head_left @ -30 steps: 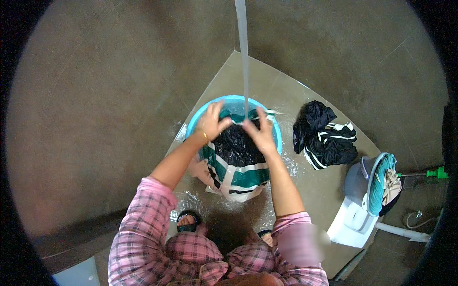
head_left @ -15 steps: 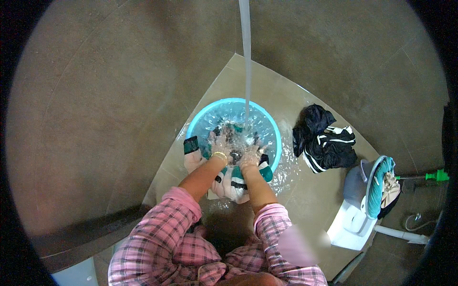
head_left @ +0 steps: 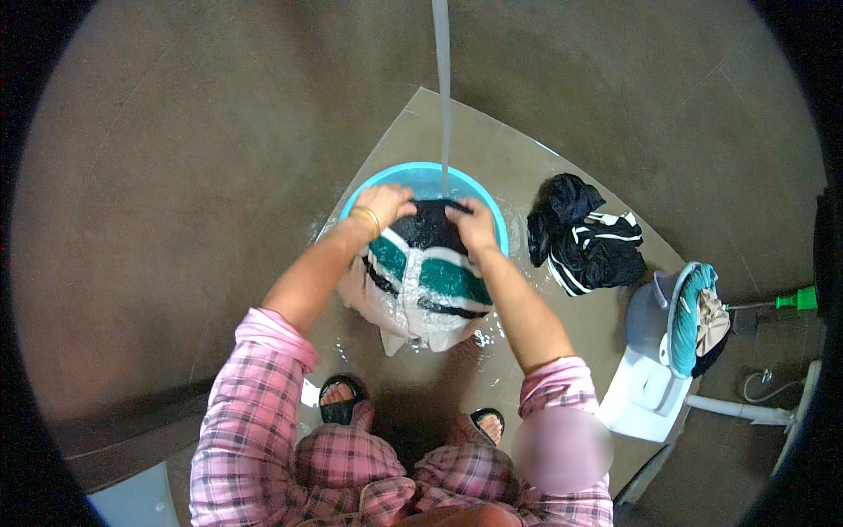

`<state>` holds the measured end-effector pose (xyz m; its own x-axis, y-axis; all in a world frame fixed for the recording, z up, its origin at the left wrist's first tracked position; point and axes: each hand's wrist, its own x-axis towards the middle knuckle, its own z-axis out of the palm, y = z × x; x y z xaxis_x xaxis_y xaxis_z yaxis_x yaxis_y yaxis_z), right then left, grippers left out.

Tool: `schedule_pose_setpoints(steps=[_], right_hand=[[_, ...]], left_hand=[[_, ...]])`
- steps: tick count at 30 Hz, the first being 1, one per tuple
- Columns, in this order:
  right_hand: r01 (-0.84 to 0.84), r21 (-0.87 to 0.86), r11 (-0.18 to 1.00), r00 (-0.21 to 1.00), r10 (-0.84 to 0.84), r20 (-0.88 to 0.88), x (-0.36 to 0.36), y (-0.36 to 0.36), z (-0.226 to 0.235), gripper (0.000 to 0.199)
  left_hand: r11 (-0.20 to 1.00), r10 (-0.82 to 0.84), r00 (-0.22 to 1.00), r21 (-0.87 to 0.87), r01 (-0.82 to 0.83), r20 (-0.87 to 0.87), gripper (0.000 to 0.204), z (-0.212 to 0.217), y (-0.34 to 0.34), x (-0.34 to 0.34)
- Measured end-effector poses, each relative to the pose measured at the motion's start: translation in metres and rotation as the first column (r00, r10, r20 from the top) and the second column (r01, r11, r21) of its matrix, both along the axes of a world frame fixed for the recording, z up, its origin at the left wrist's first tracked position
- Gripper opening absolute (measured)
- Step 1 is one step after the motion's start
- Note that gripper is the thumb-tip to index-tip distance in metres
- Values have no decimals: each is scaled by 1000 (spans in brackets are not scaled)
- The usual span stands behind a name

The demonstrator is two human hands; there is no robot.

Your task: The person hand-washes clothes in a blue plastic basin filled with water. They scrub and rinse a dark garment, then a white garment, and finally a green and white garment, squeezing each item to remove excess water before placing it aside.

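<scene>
Blue plastic tub (head_left: 425, 178), one, round. One garment (head_left: 451, 277) hangs over its near side: wet, creased, glossy; black, green and pale panels, white bands. Two hands: left hand (head_left: 384, 208) grips black edge, right hand (head_left: 474, 226) pinches same edge. One water stream (head_left: 443, 88) falls behind. Rightward, one crumpled dark heap (head_left: 606, 259), one clothes-filled grey bucket (head_left: 648, 314).

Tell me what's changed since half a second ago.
Your left hand and right hand came up from inside the tub and away from you, now holding the striped garment spread by its black part. The tub, black clothes, bucket and falling water stayed as they were.
</scene>
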<state>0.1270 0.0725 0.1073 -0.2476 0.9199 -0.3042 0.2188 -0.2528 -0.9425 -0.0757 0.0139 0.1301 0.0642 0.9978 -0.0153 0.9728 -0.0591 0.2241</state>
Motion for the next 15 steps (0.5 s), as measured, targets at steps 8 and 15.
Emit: schedule_pose_setpoints(steps=[8, 15], right_hand=[[-398, 290, 870, 869, 257, 422, 24, 46, 76, 74], [-375, 114, 920, 778, 246, 578, 176, -62, 26, 35]], left_hand=[[917, 385, 922, 128, -377, -38, 63, 62, 22, -5], [775, 374, 318, -105, -623, 871, 35, -30, -173, -36]])
